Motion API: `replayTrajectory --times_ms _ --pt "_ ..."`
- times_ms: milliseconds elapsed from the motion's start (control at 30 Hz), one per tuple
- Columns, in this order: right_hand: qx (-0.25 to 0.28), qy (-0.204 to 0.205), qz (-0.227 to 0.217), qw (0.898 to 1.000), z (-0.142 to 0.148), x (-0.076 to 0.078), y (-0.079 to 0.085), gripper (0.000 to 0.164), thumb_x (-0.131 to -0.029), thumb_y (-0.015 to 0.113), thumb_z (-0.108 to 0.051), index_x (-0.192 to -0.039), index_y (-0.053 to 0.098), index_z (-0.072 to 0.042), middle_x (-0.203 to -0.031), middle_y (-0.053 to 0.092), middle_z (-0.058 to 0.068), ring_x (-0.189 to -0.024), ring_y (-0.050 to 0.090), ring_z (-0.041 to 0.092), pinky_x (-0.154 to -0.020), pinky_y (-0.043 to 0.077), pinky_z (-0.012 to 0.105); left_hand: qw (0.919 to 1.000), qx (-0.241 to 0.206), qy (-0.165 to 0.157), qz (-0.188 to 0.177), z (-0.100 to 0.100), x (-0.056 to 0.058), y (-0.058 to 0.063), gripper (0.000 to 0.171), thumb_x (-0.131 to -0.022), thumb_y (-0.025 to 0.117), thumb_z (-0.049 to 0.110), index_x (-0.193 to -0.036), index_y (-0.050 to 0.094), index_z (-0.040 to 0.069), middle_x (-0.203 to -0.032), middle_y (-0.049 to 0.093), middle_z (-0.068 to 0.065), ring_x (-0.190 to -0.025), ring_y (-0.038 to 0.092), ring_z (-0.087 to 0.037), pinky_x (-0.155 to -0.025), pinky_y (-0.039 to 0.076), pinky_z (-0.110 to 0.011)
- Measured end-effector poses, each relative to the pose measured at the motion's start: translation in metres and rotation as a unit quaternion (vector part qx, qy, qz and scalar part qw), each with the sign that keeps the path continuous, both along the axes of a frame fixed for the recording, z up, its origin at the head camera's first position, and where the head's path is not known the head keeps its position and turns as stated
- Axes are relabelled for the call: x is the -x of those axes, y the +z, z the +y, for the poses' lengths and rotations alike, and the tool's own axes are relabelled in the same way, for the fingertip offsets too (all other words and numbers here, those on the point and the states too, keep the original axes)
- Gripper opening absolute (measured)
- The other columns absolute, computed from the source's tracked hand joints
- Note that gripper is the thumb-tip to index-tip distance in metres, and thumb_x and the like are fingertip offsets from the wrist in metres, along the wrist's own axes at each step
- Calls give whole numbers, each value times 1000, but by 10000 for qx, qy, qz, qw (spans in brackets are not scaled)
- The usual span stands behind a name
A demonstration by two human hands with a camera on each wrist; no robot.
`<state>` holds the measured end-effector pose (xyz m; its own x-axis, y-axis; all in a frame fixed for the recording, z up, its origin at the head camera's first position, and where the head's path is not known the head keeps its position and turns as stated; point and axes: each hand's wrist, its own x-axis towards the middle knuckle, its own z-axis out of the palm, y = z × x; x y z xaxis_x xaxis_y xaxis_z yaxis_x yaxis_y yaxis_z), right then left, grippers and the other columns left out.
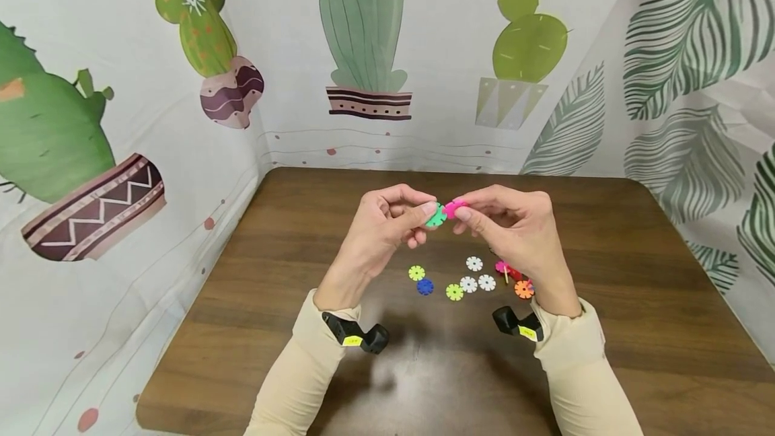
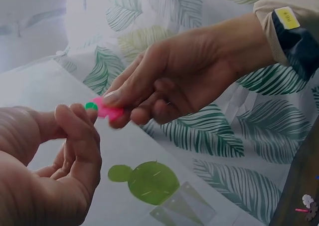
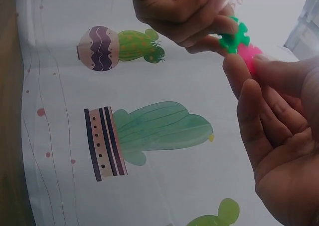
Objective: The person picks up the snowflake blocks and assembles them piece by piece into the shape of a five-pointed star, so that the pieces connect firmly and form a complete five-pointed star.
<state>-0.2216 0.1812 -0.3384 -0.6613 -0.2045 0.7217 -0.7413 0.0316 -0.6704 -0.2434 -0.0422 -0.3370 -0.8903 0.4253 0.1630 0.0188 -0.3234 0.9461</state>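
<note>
Left hand (image 1: 384, 224): raised above the table (image 1: 290, 247), thumb and fingers pinching the green disc (image 1: 434, 219).
Blue disc (image 1: 425, 286): flat on the table.
Green disc: above the table, edge meeting the pink disc (image 1: 451, 210); slotted or merely touching, I can't tell.
White discs (image 1: 469, 279): three, on the table.
Right hand (image 1: 517, 224): above the table, pinching the pink disc.
Orange disc (image 1: 523, 283): on the table.

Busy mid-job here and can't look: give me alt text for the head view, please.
Left hand and right hand pinch a green disc and a pink disc respectively, edges meeting, above a brown table. Yellow discs, a blue disc, white discs and an orange disc lie below. Behind hangs cactus-print cloth.
</note>
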Motion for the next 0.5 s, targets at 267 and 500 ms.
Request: replayTrajectory --times_ms 267,500 --pt "9 -143 236 9996 -2 4 -4 35 -75 76 30 -102 80 8 -78 79 15 -65 75 8 -55 56 18 9991 -70 322 267 8 -2 -3 11 -96 71 -5 -106 72 -8 -74 75 3 -55 66 -9 -55 56 -19" --pt "95 -36 -515 9986 -1 11 -6 23 -87 79 16 -109 78 7 -86 82 8 -69 78 12 -58 57 21 9987 -48 394 330 6 6 -3 10 -98 71 -4 -107 72 -8 -75 76 3 -55 66 -9 -55 55 -18"
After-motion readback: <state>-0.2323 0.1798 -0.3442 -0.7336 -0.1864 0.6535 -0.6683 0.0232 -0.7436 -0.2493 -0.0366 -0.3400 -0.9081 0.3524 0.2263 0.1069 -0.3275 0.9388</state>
